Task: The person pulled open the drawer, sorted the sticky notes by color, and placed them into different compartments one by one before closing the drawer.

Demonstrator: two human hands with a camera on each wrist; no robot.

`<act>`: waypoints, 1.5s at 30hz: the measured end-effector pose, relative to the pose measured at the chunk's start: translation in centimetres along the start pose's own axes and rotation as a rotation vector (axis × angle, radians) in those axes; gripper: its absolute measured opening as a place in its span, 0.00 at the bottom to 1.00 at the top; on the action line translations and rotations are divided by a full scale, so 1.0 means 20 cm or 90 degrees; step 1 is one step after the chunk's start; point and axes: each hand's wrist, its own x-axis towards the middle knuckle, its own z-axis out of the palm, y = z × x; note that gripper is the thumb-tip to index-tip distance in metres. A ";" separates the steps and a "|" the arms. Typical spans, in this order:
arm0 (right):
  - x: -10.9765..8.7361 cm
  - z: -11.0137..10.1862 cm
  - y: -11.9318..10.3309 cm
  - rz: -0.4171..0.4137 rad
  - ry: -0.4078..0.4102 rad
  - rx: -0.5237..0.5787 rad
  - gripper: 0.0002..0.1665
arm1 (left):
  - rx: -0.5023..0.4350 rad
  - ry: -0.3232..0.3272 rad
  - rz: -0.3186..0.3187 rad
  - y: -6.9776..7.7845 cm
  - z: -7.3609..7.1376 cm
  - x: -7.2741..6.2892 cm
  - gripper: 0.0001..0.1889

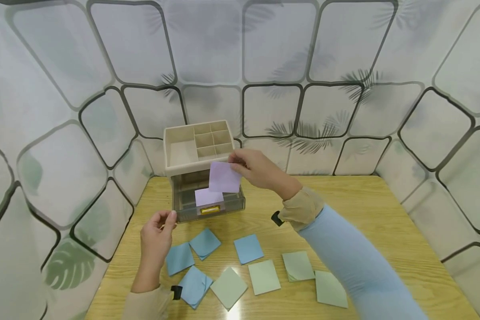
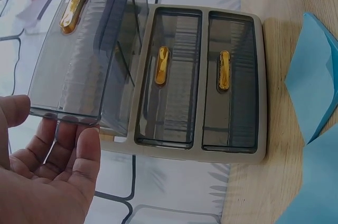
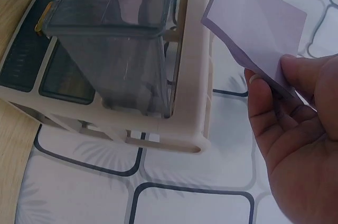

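My right hand (image 1: 260,171) pinches a purple sticky-note pad (image 3: 259,20) at its edge, between thumb and fingers. The pad hangs over the pulled-out top drawer (image 1: 232,205) of a small desktop organizer (image 1: 174,169). Inside that drawer, near the front, lies another purple piece of note paper (image 1: 208,196). At the drawer's left front corner is my left hand (image 1: 157,235); its thumb and fingers (image 2: 66,142) grip the clear grey edge. Two lower drawers (image 2: 174,102) with gold handles are closed.
Several blue sticky-note pads (image 1: 249,249) and several green ones (image 1: 264,277) lie on the wooden table (image 1: 384,231) in front of the organizer. The organizer's beige top has divided compartments (image 1: 213,140). Patterned cloth (image 1: 272,111) hangs behind and at the sides.
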 end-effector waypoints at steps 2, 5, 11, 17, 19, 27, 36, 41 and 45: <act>0.03 0.03 -0.02 -0.006 -0.013 -0.010 0.07 | 0.002 0.000 0.003 0.00 0.00 0.00 0.13; 0.08 0.06 -0.03 -0.012 -0.027 -0.025 0.07 | 0.002 -0.003 0.005 0.00 -0.01 0.00 0.14; 0.16 0.12 -0.05 -0.004 -0.053 -0.052 0.07 | 0.002 -0.016 -0.003 0.00 -0.02 0.00 0.14; 0.22 0.17 -0.06 0.000 -0.092 -0.065 0.09 | 0.007 -0.017 -0.006 0.01 -0.02 0.00 0.15; 0.22 0.19 -0.06 0.001 -0.100 -0.065 0.09 | 0.012 -0.018 -0.010 0.01 -0.02 0.00 0.15; 0.21 0.24 -0.02 0.043 -0.137 -0.055 0.07 | 0.002 -0.022 -0.016 0.00 -0.02 0.00 0.15; 0.21 0.28 0.01 0.043 -0.172 -0.088 0.08 | 0.003 -0.019 -0.012 0.01 -0.02 0.01 0.14; 0.21 0.28 0.01 0.060 -0.194 -0.092 0.09 | 0.001 -0.019 -0.010 0.01 -0.02 0.01 0.14; 0.21 0.30 0.01 0.064 -0.200 -0.095 0.10 | -0.003 -0.021 -0.014 0.01 -0.02 0.01 0.14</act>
